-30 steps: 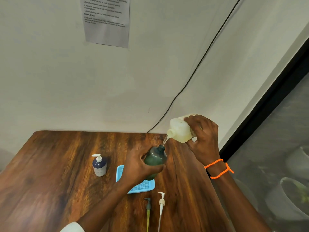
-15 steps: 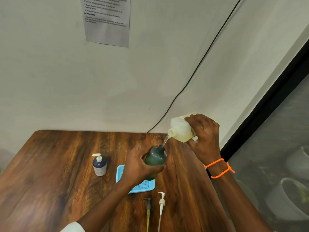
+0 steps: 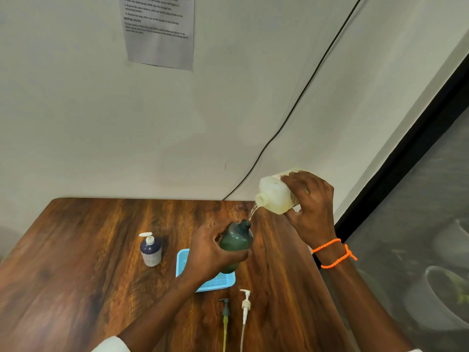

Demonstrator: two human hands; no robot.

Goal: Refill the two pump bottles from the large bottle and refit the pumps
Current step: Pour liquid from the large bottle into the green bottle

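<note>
A printed paper sheet [image 3: 160, 31] is taped on the wall, high above and to the left of both hands. It carries several lines of small black print. Only one bold heading in the lower part can be read, "INITIAL STATE". The numbered lines above this heading and the paragraph under it are too small and blurred to read with certainty. The large bottle [image 3: 275, 196], which the right hand [image 3: 311, 207] holds, has a label under the fingers, but its print cannot be read. The small blue pump bottle [image 3: 151, 250], standing to the left of the left hand [image 3: 210, 252], shows no readable text.
</note>
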